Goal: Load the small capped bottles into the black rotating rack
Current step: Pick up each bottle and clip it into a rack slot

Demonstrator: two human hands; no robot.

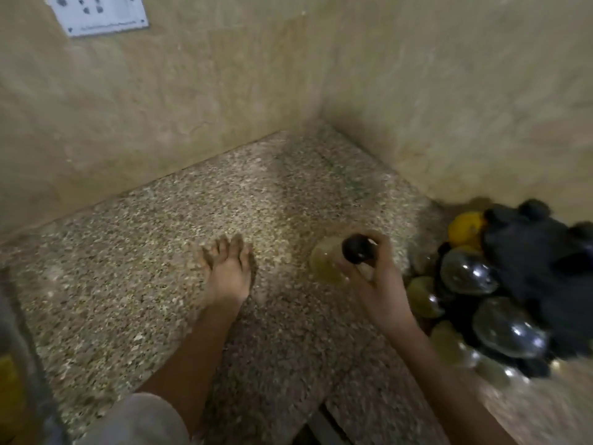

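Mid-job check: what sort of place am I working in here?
Probably a home kitchen corner: a speckled granite countertop meets beige walls, a white socket plate sits on the wall, and the black rack of small capped bottles stands on the counter at right.

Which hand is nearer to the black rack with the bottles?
Right. The right hand, gripping a small capped bottle, is close beside the black rack. The left hand lies flat on the counter, farther from it.
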